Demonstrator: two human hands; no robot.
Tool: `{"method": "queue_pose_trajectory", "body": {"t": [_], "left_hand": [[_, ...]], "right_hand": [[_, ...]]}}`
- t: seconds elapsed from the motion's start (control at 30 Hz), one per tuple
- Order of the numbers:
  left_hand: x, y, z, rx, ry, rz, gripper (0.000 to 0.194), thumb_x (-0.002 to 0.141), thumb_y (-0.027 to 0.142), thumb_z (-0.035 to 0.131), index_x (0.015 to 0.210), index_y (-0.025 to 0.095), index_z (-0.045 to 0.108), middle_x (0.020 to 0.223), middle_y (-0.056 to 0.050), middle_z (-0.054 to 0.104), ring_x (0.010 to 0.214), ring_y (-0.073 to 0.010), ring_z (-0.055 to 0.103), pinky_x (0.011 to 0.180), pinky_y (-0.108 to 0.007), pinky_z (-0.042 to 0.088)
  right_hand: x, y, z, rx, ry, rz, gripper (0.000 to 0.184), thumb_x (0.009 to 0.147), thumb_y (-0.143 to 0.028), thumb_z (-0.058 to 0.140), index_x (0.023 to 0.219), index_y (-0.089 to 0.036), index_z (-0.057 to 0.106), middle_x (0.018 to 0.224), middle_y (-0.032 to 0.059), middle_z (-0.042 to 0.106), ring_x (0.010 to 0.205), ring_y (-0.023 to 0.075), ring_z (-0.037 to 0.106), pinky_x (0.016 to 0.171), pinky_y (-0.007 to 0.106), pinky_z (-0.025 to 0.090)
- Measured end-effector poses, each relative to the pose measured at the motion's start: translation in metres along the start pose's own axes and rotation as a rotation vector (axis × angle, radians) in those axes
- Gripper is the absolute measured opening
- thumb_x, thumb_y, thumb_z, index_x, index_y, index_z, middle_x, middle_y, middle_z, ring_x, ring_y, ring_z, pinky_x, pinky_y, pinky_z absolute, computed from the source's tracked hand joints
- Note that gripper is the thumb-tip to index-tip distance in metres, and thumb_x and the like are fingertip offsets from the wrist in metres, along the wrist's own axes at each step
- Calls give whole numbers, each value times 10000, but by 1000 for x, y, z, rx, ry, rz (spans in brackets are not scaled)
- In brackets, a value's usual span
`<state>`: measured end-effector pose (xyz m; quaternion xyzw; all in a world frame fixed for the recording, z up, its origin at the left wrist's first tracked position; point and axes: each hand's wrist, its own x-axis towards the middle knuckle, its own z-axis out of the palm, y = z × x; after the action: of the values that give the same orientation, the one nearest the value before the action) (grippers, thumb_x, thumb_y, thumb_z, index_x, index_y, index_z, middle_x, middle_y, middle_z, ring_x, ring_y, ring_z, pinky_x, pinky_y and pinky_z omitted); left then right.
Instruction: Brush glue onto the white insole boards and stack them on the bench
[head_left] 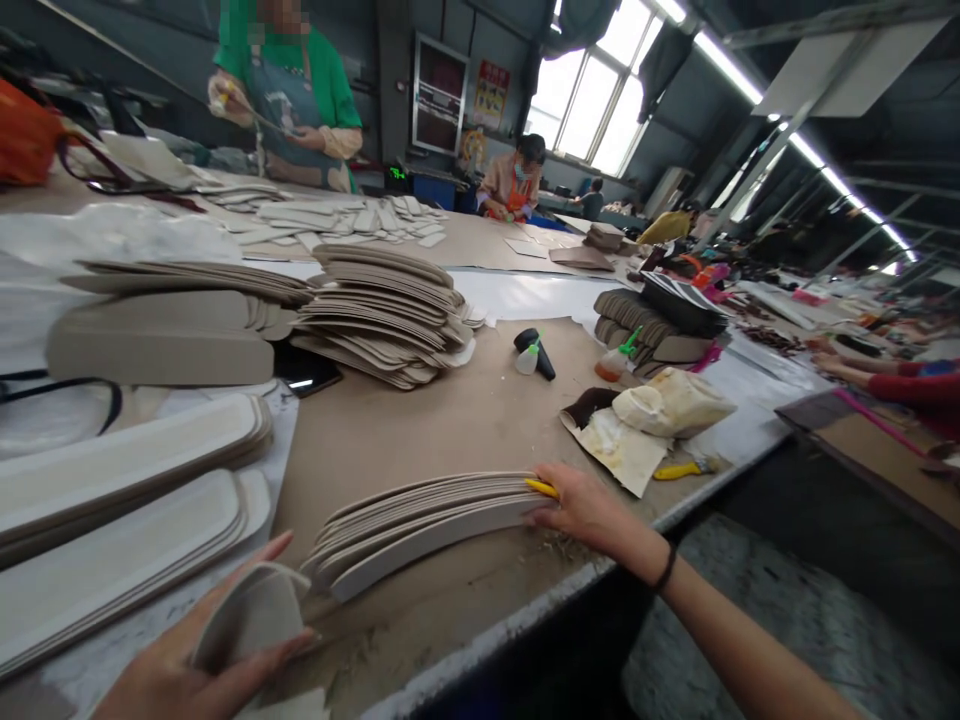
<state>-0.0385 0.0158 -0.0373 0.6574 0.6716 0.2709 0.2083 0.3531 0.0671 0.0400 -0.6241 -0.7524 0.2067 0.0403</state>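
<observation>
In the lower left of the head view, my left hand (176, 660) is closed around a bent grey piece with a pale edge (251, 615), its thumb and fingers on either side. My right hand (581, 505) grips the right end of a fanned stack of long grey-beige strips (435, 520) standing on edge on the table. A slim yellow tool (541, 488) pokes out between the right fingers; its kind does not show. The left end of the strips lies close to the bent piece.
Flat pale panels (135, 460) lie in piles at left, and a tall stack of curved panels (382, 315) stands behind. Small glue bottles (615, 362), a stained cloth bundle (660, 420) and a yellow-handled brush (684, 468) sit at right. Co-workers (300, 110) stand across the table.
</observation>
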Motion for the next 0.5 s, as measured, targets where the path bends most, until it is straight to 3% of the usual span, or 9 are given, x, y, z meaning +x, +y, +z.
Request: {"method": "queue_pose_trajectory", "body": {"t": [0.07, 0.13, 0.23, 0.37, 0.5], "left_hand": [[4, 17, -6, -86, -144, -23, 730, 659, 494, 668, 1317, 218, 516, 1223, -34, 688, 1095, -260, 652, 911, -292, 539], [8, 37, -8, -152, -199, -70, 772, 631, 349, 683, 1351, 156, 483, 1217, -65, 688, 1095, -257, 653, 927, -289, 530], [15, 61, -4, -157, -162, -76, 694, 628, 237, 651, 1305, 143, 528, 1250, -68, 669, 1133, -217, 630, 999, -269, 475], [14, 72, 0, -136, -183, -62, 572, 594, 185, 636, 1166, 180, 621, 1139, -37, 727, 1039, -207, 674, 931, -260, 516], [5, 69, -2, -112, -215, -42, 527, 671, 222, 501, 1185, 201, 612, 1160, -52, 716, 981, -244, 699, 898, -349, 539]], "right_hand": [[0, 3, 2, 18, 9, -10, 251, 748, -262, 679, 974, -170, 622, 985, 89, 675, 914, 258, 634, 817, 345, 473], [0, 10, 5, 35, 11, -9, 287, 735, -279, 657, 999, -170, 629, 1005, 108, 691, 931, 278, 649, 835, 365, 489], [5, 26, 10, 57, 16, -36, 375, 731, -366, 628, 1058, -181, 628, 1043, 129, 707, 967, 309, 663, 851, 391, 506], [7, 32, 14, 53, -7, -59, 363, 748, -434, 609, 1029, -207, 635, 939, 112, 732, 859, 305, 688, 763, 381, 531], [-2, 14, 10, 0, -31, -14, 240, 769, -360, 630, 965, -221, 644, 921, 85, 726, 834, 271, 679, 747, 344, 516]]}}
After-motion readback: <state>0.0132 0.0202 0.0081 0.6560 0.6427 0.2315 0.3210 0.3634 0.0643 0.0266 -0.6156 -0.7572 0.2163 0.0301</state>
